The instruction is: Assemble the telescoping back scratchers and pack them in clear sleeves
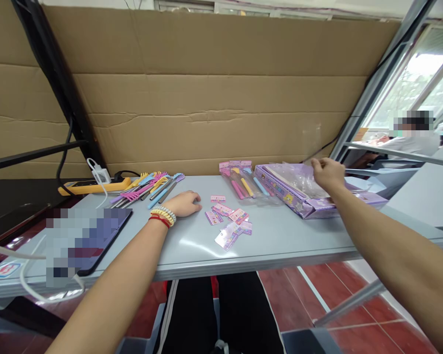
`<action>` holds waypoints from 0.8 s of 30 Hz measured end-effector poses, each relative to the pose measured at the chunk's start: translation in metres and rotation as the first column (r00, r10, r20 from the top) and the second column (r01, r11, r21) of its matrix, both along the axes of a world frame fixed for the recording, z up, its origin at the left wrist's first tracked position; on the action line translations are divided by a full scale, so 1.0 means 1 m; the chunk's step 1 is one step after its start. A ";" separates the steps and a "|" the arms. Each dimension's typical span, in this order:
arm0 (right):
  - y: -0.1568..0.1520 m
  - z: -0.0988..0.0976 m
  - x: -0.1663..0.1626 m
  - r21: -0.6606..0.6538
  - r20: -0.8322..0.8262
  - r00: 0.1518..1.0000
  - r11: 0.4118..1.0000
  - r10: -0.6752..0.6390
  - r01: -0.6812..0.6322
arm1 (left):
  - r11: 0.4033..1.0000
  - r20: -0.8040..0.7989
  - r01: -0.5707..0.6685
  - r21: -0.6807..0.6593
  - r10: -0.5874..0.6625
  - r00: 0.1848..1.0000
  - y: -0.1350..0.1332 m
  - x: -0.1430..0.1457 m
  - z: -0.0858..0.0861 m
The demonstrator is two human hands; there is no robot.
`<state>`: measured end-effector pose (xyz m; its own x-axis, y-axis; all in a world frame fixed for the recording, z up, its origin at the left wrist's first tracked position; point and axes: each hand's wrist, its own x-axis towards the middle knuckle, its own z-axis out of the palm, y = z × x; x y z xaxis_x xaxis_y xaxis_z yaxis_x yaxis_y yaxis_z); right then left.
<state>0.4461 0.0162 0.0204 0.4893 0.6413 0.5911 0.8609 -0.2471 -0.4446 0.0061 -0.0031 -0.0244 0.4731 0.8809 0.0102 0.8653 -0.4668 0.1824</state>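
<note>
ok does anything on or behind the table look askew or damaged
Mildly. The pink cards lie loose in front of the bagged sticks, several overlapping at different angles, so they look scattered. Behind the table, the cardboard panel has creases and wrinkles.

Left hand (185, 203) lies relaxed, right hand (329, 174) curled.
</note>
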 end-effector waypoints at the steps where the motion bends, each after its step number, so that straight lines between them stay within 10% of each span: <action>1: -0.001 0.007 -0.002 0.073 -0.006 1.000 0.997 0.025 -0.024 | 1.000 0.006 -0.001 -0.002 0.001 1.000 0.000 0.000 0.000; 6: 0.000 0.041 -0.046 0.459 -0.198 0.906 0.852 0.374 -0.251 | 1.000 0.030 -0.001 0.018 0.001 1.000 0.002 0.000 -0.002; 10: 0.003 0.039 -0.123 0.629 -0.436 0.565 0.686 0.700 -0.365 | 0.997 0.111 -0.016 0.070 0.008 0.994 0.004 -0.001 -0.004; 16: 0.001 -0.001 -0.226 0.609 -0.663 0.015 0.551 0.749 -0.570 | 0.997 0.504 -0.067 0.036 0.040 0.863 -0.001 0.002 0.001; 20: -0.005 -0.026 -0.256 0.514 -0.733 -0.051 0.504 0.678 -0.693 | 0.985 0.754 0.037 -0.168 0.104 0.649 -0.001 0.010 0.000; 24: -0.010 -0.045 -0.261 0.398 -0.699 0.077 0.477 0.711 -0.784 | 0.966 0.798 -0.001 -0.258 0.213 0.564 0.000 0.018 -0.001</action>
<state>0.1847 0.0059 -0.0244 -0.1008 0.9592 0.2641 -0.0139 0.2641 -0.9644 0.0243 -0.0029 -0.0249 0.2574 0.9536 0.1559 0.3379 -0.2400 0.9101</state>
